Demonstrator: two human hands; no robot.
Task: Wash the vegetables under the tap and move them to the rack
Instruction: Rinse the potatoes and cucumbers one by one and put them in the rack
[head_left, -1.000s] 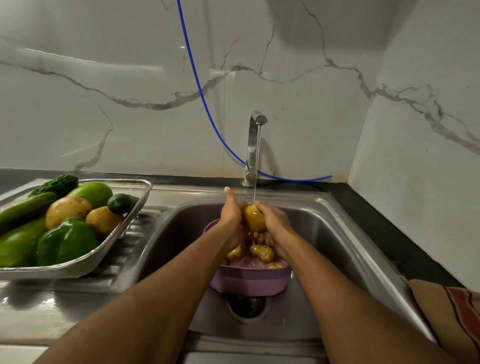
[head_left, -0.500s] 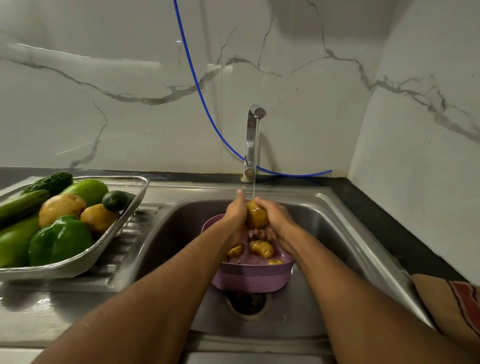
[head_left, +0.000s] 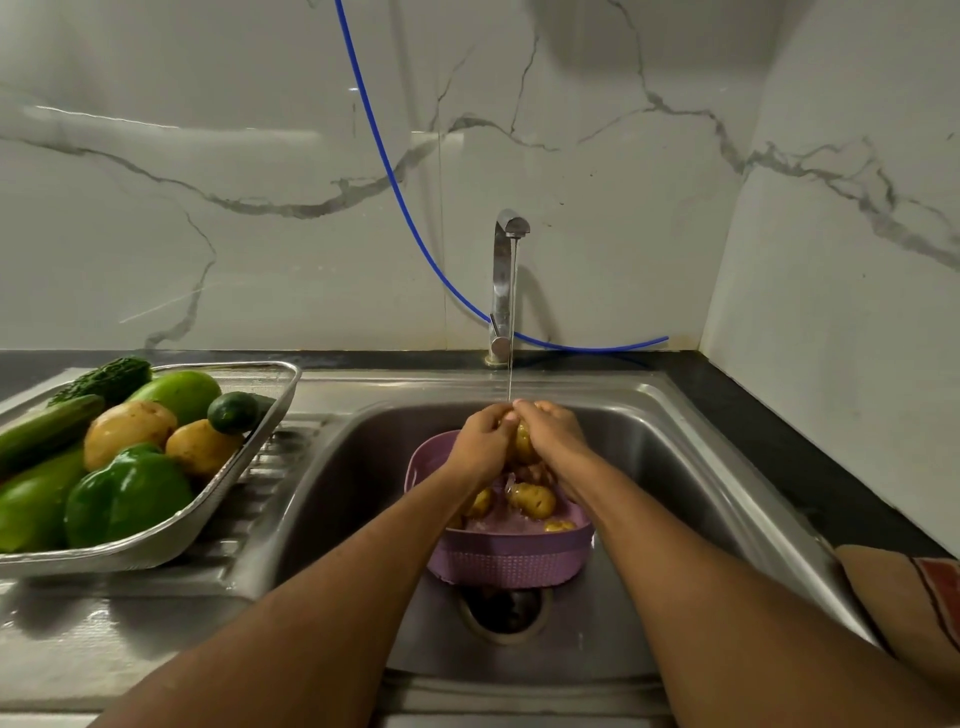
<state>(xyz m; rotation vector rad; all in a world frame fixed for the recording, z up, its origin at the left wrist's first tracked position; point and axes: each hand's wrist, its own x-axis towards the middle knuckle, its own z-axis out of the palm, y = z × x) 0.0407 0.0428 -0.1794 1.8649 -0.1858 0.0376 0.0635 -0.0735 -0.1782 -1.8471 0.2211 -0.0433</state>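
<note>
- My left hand and right hand meet at the centre of the frame, fingers curled round one potato pressed between my palms.
- The tap stands above them; its thin stream lands where my fingertips touch.
- Just below my hands sits the purple basket in the sink, with more potatoes.
- At left, the metal rack holds a green pepper, potatoes and cucumbers.
</note>
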